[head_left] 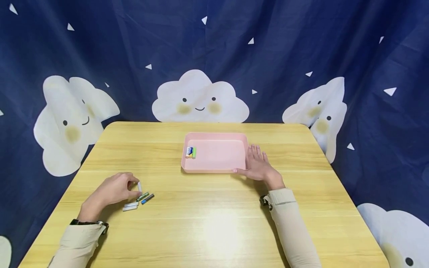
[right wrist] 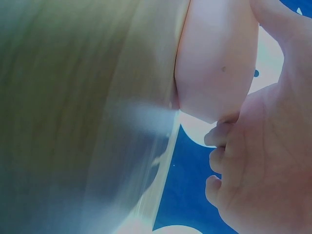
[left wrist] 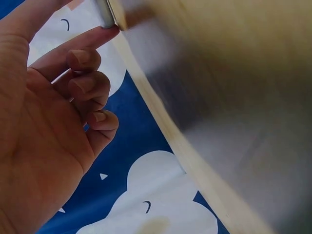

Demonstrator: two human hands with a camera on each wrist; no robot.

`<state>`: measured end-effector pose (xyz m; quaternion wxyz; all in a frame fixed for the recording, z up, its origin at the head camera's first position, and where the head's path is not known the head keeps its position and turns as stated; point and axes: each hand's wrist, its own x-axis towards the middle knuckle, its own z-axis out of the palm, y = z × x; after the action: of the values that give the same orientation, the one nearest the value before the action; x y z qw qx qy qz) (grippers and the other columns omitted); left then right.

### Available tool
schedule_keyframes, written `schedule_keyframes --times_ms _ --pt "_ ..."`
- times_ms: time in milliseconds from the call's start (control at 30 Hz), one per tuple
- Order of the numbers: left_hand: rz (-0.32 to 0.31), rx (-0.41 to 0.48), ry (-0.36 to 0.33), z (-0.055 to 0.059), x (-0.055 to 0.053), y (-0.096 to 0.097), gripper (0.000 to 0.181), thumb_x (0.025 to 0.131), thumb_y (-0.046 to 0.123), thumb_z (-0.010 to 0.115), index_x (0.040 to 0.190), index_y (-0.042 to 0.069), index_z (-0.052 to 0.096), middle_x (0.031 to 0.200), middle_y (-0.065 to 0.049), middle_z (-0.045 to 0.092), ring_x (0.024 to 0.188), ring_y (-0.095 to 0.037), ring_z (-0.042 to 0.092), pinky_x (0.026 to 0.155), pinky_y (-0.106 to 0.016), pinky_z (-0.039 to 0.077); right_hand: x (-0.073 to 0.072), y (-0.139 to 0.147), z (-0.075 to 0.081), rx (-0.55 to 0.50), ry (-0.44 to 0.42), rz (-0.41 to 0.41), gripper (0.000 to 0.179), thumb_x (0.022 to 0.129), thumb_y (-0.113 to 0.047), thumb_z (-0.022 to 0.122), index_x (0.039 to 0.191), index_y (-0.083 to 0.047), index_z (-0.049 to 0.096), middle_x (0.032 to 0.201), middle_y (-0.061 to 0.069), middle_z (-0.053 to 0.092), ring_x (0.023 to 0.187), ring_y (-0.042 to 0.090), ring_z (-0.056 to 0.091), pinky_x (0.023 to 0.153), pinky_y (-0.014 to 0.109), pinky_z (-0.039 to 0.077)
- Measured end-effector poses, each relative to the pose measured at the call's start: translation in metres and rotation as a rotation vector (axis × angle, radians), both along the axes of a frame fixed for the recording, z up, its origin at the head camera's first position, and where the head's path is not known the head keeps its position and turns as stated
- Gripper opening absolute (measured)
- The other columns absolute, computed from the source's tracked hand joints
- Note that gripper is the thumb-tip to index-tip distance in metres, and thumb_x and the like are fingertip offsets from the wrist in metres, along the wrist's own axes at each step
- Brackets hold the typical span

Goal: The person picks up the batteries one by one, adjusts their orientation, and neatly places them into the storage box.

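Note:
At the left of the table, my left hand pinches a white battery between thumb and index finger. In the left wrist view, that battery meets a fingertip while the other fingers curl loosely. Right beside this hand lie a green and black battery, a blue and dark battery and two whitish batteries. My right hand rests against the right end of a pink tray, fingers extended, thumb at its front rim. The tray wall fills the upper middle of the right wrist view.
Inside the tray, at its left end, several batteries stand side by side, one green, one blue and white. The wooden table ends at a dark blue curtain with white clouds behind and at both sides.

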<state>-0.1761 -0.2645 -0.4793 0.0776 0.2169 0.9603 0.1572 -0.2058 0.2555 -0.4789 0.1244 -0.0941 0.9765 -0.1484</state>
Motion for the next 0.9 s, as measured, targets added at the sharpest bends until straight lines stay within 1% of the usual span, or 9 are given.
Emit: schedule_keyframes --times_ms 67,200,400,533,600,700,833,900 --pt "0.004 0.002 0.009 0.000 -0.001 -0.001 0.029 0.082 0.037 0.085 0.097 0.014 0.076 0.072 0.007 0.049 0.064 -0.006 0.040 0.058 -0.024 0.028 0.000 0.000 -0.001 0.000 0.004 0.001 0.123 0.091 -0.076 0.053 0.162 0.008 -0.002 0.171 0.028 -0.005 0.160 0.046 -0.006 0.127 0.065 0.001" --pt "-0.005 -0.005 0.031 0.000 -0.004 -0.003 0.030 0.082 0.038 0.085 0.097 0.013 0.076 0.072 0.006 0.049 0.065 -0.006 0.040 0.059 -0.024 0.029 0.000 0.000 0.000 0.000 0.006 0.000 0.123 0.091 -0.077 0.053 0.162 0.008 -0.003 0.171 0.027 -0.006 0.160 0.045 -0.006 0.127 0.064 0.001" --pt "-0.010 0.022 0.064 0.007 -0.011 -0.002 0.041 0.082 0.039 0.085 0.108 0.008 0.078 0.078 0.003 0.057 0.069 -0.008 0.044 0.061 -0.025 0.034 0.002 -0.001 0.003 0.001 0.006 0.000 0.123 0.091 -0.076 0.054 0.162 0.007 -0.002 0.171 0.027 -0.006 0.161 0.045 -0.006 0.128 0.063 0.001" --pt "-0.012 0.046 0.084 0.014 -0.016 0.005 0.043 0.084 0.040 0.084 0.112 0.008 0.078 0.075 0.003 0.052 0.066 -0.007 0.041 0.060 -0.024 0.031 0.001 -0.001 0.004 0.006 0.011 0.004 0.123 0.091 -0.075 0.054 0.162 0.009 -0.001 0.171 0.029 -0.006 0.160 0.045 -0.005 0.128 0.064 0.001" --pt "-0.015 0.059 0.097 0.017 -0.018 0.009 0.041 0.084 0.040 0.084 0.112 0.010 0.079 0.072 0.003 0.047 0.064 -0.007 0.038 0.059 -0.024 0.029 0.001 -0.001 0.003 0.013 0.019 0.008 0.123 0.091 -0.076 0.054 0.162 0.009 -0.001 0.171 0.029 -0.005 0.160 0.045 -0.005 0.127 0.065 0.002" --pt "-0.035 0.087 0.127 0.023 -0.020 0.016 0.038 0.084 0.038 0.085 0.111 0.012 0.079 0.072 0.002 0.044 0.064 -0.006 0.035 0.060 -0.023 0.028 0.001 -0.001 0.002 0.022 0.024 0.015 0.123 0.091 -0.076 0.054 0.162 0.009 0.000 0.171 0.029 -0.004 0.160 0.045 -0.004 0.127 0.065 0.004" --pt "-0.057 0.141 0.181 0.030 -0.025 0.027 0.035 0.084 0.037 0.085 0.109 0.013 0.078 0.072 0.001 0.043 0.066 -0.006 0.036 0.062 -0.024 0.030 0.001 -0.001 0.002 0.021 0.026 0.021 0.123 0.091 -0.075 0.054 0.161 0.010 0.000 0.170 0.030 -0.005 0.160 0.047 -0.004 0.127 0.066 0.003" --pt "-0.062 0.167 0.197 0.033 -0.028 0.032 0.035 0.084 0.036 0.085 0.109 0.013 0.078 0.073 0.000 0.043 0.068 -0.007 0.037 0.063 -0.024 0.030 0.001 -0.001 0.002 0.020 0.028 0.021 0.123 0.091 -0.075 0.054 0.161 0.010 -0.001 0.170 0.030 -0.005 0.160 0.047 -0.004 0.127 0.065 0.003"
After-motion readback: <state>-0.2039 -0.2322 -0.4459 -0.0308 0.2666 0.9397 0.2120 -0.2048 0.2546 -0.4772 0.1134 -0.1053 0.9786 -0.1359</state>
